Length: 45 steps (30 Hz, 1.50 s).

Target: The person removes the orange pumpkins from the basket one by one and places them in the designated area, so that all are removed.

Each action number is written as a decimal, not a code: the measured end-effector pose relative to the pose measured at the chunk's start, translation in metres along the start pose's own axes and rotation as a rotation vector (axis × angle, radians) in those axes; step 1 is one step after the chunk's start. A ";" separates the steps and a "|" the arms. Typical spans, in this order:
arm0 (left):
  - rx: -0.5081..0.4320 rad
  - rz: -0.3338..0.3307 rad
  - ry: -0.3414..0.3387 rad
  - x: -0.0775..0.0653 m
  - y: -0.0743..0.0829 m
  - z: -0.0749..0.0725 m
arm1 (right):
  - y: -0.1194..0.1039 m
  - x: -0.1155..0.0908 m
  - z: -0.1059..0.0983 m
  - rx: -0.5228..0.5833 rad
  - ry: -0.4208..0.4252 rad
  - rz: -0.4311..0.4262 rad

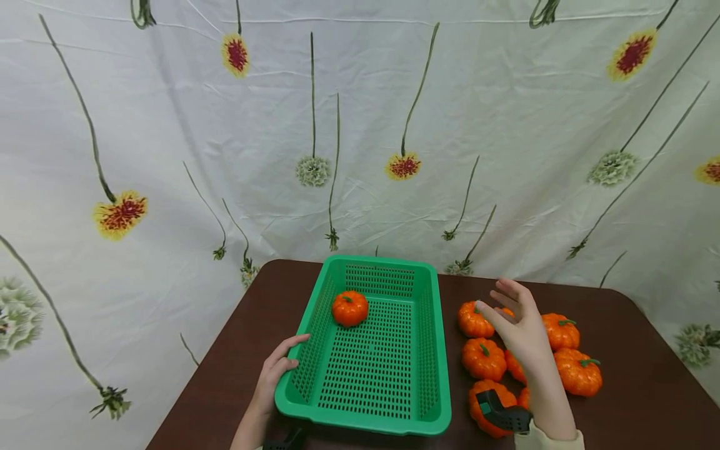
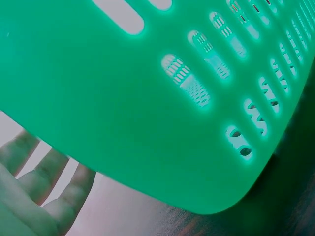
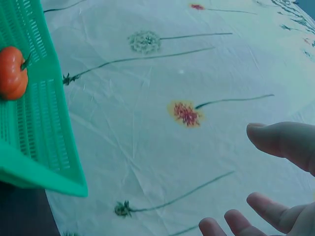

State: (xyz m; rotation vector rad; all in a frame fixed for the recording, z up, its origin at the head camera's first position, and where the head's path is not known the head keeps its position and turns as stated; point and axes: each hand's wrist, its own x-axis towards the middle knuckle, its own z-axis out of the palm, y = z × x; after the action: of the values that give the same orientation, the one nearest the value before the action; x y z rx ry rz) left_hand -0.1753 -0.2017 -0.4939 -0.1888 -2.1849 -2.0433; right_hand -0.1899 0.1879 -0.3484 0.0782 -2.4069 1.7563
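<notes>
A green perforated plastic basket (image 1: 371,424) lies on the dark table, with one small orange pumpkin (image 1: 350,309) inside near its far left. My left hand (image 1: 271,379) rests at the basket's left rim, its fingers fairly straight over the edge. In the left wrist view the basket wall (image 2: 118,118) hides those fingertips. To the right of the basket, my right hand (image 1: 520,325) is raised over a group of orange pumpkins, thumb and fingers spread and holding nothing. Its nearest pumpkin (image 1: 474,320) shows just left of the thumb. The hand and wrist partly cover several others.
More pumpkins lie about the right forearm, including one at the right (image 1: 577,373) and one near the front (image 1: 488,406). A white cloth (image 1: 270,125) printed with flowers hangs behind the table (image 1: 247,312). Each wrist wears a black strap.
</notes>
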 end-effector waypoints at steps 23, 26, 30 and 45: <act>-0.021 0.004 -0.011 -0.001 0.003 0.001 | -0.026 0.033 0.078 0.120 -0.100 -0.080; -0.022 0.008 -0.006 -0.001 0.002 0.001 | -0.027 0.039 0.089 0.115 -0.107 -0.094; -0.024 0.010 -0.005 -0.001 0.002 0.000 | -0.027 0.047 0.102 0.108 -0.125 -0.088; -0.025 0.027 -0.019 -0.001 0.002 -0.001 | -0.022 0.060 0.153 0.178 -0.131 -0.004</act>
State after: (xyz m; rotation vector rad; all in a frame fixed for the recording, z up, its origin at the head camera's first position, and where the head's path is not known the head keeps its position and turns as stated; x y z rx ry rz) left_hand -0.1734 -0.2028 -0.4920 -0.2394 -2.1567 -2.0634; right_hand -0.2617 0.0386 -0.3638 0.2257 -2.3267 2.0199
